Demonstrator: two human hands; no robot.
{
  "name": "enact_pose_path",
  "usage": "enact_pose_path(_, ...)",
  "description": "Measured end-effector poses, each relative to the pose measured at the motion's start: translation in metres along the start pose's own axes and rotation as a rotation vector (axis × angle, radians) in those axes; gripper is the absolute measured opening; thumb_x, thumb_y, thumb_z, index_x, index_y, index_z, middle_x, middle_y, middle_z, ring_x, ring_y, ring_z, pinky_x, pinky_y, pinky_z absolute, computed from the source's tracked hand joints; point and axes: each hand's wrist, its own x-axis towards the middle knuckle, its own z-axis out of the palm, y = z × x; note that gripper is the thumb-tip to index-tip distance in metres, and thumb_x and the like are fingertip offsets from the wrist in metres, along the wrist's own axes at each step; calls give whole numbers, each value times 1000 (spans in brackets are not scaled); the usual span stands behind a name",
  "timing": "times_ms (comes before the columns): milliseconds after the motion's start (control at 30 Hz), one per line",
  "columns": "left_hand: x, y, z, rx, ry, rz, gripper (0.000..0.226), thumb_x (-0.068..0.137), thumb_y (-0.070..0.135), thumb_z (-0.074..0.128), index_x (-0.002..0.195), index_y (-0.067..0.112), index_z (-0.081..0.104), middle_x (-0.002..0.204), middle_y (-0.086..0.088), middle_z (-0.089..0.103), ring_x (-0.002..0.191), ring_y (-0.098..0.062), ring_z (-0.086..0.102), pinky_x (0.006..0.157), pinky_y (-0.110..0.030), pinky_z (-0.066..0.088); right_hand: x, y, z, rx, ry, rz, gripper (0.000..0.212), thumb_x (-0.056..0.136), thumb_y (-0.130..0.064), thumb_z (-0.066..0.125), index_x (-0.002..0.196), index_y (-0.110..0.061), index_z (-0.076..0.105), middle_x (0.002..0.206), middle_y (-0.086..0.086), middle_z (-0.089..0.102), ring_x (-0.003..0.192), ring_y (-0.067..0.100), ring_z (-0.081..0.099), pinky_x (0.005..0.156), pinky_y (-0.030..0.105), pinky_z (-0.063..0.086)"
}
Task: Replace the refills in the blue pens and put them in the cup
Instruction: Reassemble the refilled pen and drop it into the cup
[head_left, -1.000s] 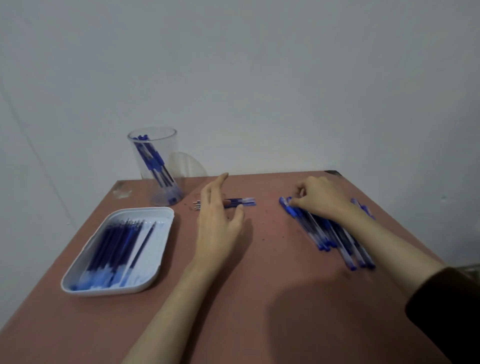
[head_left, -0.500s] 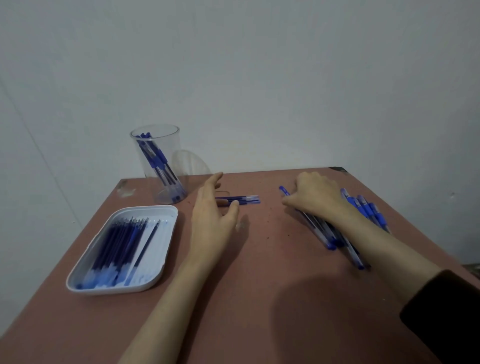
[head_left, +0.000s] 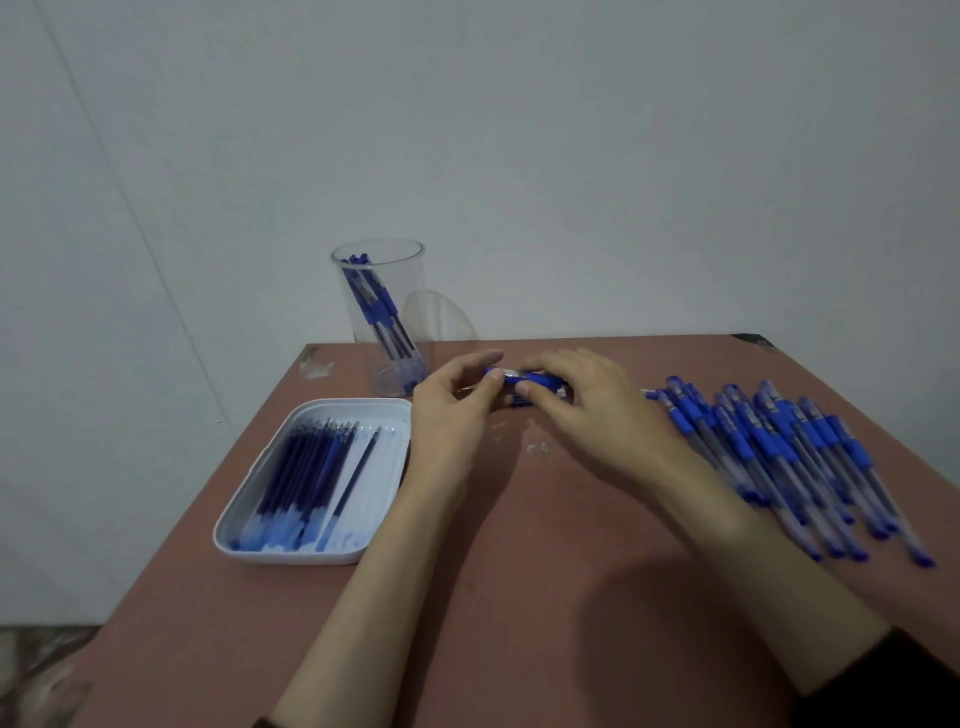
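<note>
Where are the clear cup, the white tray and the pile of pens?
clear cup (head_left: 413, 283), head view, on the bare wall right of its pens.
white tray (head_left: 296, 557), head view, on the near rim.
pile of pens (head_left: 774, 441), head view, on a blue grip mid-pile.

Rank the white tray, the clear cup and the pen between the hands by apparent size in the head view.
1. white tray
2. clear cup, though it stands farther away
3. held pen, mostly hidden by the left hand and right hand
</note>
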Motion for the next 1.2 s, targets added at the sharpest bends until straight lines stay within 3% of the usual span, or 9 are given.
enact_pose_path(133, 1, -2, 2, -41, 2, -43, 18, 89, -3, 58, 98, 10, 66, 92, -14, 66, 68, -9, 68, 78, -24, 58, -4, 2, 1, -42, 36, 20, 21, 92, -38, 55, 108, -32, 67, 95, -15, 70, 84, 7, 59, 74, 32, 45)
enact_pose_path(333, 3, -4, 3, -42, -5, -75, 17, 89, -1, 60, 104, 4, 67, 89, -14, 69, 74, -15, 70, 78, -22, 57, -6, 5, -3, -65, 47, 29, 22, 92, -44, 54, 108, -41, 68, 93, -13, 72, 87, 10, 64, 77, 39, 49)
enact_pose_path(467, 1, -5, 3, -39, -22, -81, 15, 89, 0, 61, 100, 9, 67, 90, -11, 70, 73, -11, 71, 75, -17, 55, -8, 4, -4, -56, 46, 41, 21, 92, -46, 53, 106, -43, 68, 89, -10, 72, 86, 12, 64, 76, 39, 49)
enact_pose_path(733, -1, -5, 2, -83, -48, -112, 18, 88, 1, 62, 105, 4, 66, 93, -10, 71, 77, -13, 71, 77, -18, 56, -11, -1, -9, -141, 12, 55, 24, 93, -49, 49, 110, -45, 66, 80, -9, 68, 80, 12, 60, 62, 30, 35)
enact_pose_path(933, -2, -1, 2, -94, -70, -113, 23, 87, -1, 63, 109, 4, 66, 98, -16, 70, 80, -14, 71, 81, -23, 56, -13, -1, -6, -44, 67, 93, 30, 88, -56, 52, 106, -39, 69, 91, -12, 72, 87, 10, 64, 76, 37, 50)
enact_pose_path(1100, -1, 0, 3, -23, -67, -123, 21, 91, 7, 60, 110, 10, 67, 96, -7, 70, 81, -16, 68, 78, -28, 56, -13, 6, -8, -35, 79, 129, 25, 88, -54, 54, 93, -36, 70, 68, -9, 66, 64, 7, 58, 59, 32, 45)
enact_pose_path(1200, 0, 0, 1, 4, -65, -116, 19, 91, 10, 60, 108, 13, 68, 98, -8, 71, 84, -17, 68, 78, -31, 55, -13, 6, -12, -86, 64, 130, 26, 87, -56, 54, 98, -39, 71, 73, -11, 69, 69, 7, 61, 63, 32, 47)
